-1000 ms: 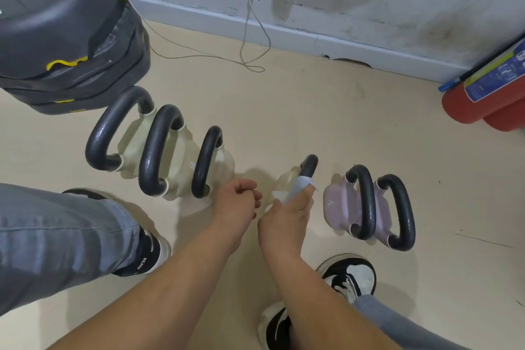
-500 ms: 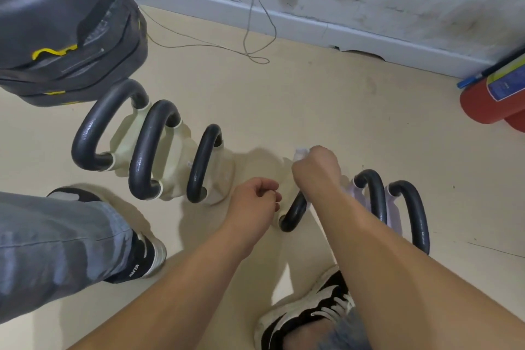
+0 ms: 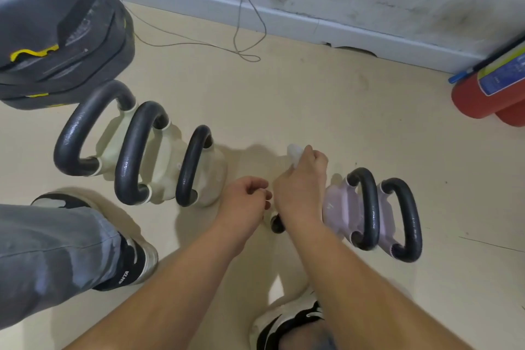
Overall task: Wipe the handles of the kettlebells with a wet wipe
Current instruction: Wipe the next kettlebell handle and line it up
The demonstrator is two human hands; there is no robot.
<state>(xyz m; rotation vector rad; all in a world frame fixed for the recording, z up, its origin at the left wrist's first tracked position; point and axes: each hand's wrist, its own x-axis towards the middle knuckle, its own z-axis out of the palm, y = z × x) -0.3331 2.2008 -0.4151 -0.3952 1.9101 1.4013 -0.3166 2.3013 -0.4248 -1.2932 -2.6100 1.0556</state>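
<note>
Since a second ago the right hand [image 3: 301,190] has travelled along the handle [image 3: 277,226] of the small middle kettlebell, from its near end toward 12 o'clock. It sits where it was half a second ago, fingers curled round the handle. The wet wipe [image 3: 294,152] is pinched in them, and its white end pokes out of the fist at 12 o'clock, a little more than before. Less of the handle shows than half a second ago: only the black stub at 6 o'clock of the wrist remains.

The left hand [image 3: 244,203] has hardly shifted. It lies just beside the right one at 9 o'clock, fingers curled into a loose fist with nothing visible inside.

The right hand and forearm cover most of that middle kettlebell, so its body is hard to make out (a pale patch and shadow at best). Whether the wipe wraps the whole bar under the palm cannot be told.

Three cream kettlebells [image 3: 167,167] stand in a row at 9 to 10 o'clock of the hands, and two lilac kettlebells [image 3: 338,207] stand just beside the right wrist at 3 o'clock.

A red fire extinguisher [image 3: 480,99] at 2 o'clock and a dark grey case [image 3: 56,23] at 10 o'clock are cut off by the frame. So is the shoe [image 3: 287,324] at 6 o'clock.
</note>
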